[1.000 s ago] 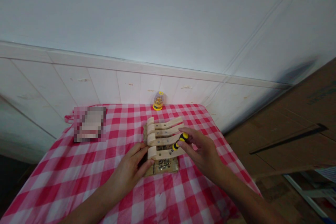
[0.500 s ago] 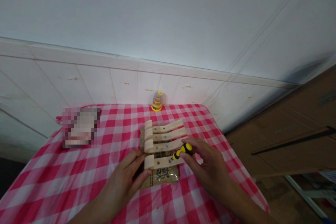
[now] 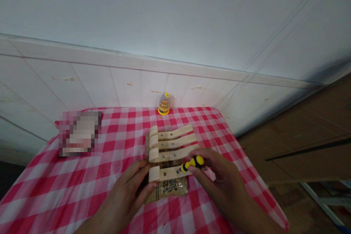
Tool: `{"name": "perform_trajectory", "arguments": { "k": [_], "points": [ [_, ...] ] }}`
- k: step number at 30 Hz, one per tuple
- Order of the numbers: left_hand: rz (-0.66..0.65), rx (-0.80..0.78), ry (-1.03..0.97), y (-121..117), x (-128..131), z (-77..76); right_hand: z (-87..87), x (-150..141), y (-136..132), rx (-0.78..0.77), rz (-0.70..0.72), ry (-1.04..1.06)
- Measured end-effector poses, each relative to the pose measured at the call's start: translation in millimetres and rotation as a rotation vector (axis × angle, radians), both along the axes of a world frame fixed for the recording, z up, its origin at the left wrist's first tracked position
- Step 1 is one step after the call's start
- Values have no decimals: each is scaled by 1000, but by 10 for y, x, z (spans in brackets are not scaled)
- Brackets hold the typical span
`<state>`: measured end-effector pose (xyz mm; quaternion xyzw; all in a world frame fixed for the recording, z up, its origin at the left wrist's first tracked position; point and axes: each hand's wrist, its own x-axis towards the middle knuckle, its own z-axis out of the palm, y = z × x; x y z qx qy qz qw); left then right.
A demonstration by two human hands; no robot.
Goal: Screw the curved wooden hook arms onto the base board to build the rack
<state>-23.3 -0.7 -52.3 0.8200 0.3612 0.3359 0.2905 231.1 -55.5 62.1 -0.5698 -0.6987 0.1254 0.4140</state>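
A small yellow-and-black screwdriver (image 3: 192,163) is held in my right hand (image 3: 223,177), between thumb and fingers. It lies at a slant, its tip by the right-hand screw of the nearest pale wooden strip (image 3: 170,172). My left hand (image 3: 130,192) is closed on the raised block at that strip's left end, thumb in front and fingers behind. Several similar wooden strips (image 3: 175,153) lie beyond in a row, each with a block at the left and two dark screws. Under them is a flat brown package (image 3: 175,189) with dark print and shiny clear tape.
At the back by the white panelled wall (image 3: 126,87) stands a clear yellow-based case of bits (image 3: 164,104). A blurred-out flat object (image 3: 82,131) lies at the left on the red-and-white checked tablecloth (image 3: 117,135). Brown cardboard (image 3: 307,139) stands at the right.
The view has shifted slightly, so the strips and hands appear a little lower. Both hands keep their holds, and the screwdriver stays at the same screw with its handle slightly farther right.
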Motion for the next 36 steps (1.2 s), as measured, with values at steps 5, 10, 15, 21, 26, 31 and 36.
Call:
{"name": "perform_trajectory", "arguments": {
  "k": [5,10,15,21,26,31,36],
  "points": [
    [-5,12,14,5,-5,-9,39,-1,11,26,73,-36],
    [-13,-5,20,9,-13,-29,107,8,25,-9,108,-87],
    [-13,-29,1,2,-3,-11,118,-2,43,-11,97,-109],
    [-6,8,-12,14,13,-16,102,-33,58,7,43,-85],
    [-3,1,-7,14,18,6,86,-40,63,-27,-13,-26],
    [-13,-31,-27,13,16,36,90,-58,52,-58,-37,8],
    [2,-29,-32,14,0,31,63,-77,62,-89,-46,50]
  ]
}}
